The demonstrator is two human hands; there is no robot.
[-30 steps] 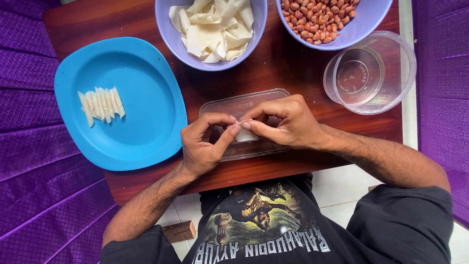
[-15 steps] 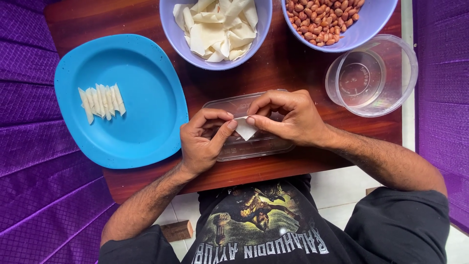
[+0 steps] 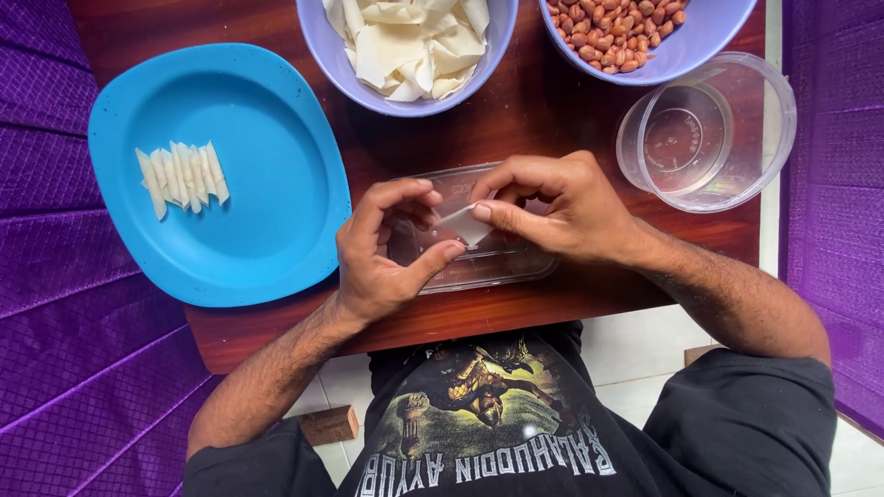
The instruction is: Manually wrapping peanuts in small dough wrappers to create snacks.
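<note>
Head view: the right hand (image 3: 562,207) pinches a small white sheet of thin dough wrapper (image 3: 465,225) between thumb and forefinger, over the shallow clear plastic tray (image 3: 516,267) on the dark wooden table (image 3: 552,110). The left hand (image 3: 387,253) curls just beside it, fingers bent, holding nothing that shows. By my judgement this piece is only part folded; a short row of finished pale rolls (image 3: 180,175) lies on the round blue plastic plate (image 3: 267,239), and the lilac bowl of flat wrappers (image 3: 410,41) remains well filled
</note>
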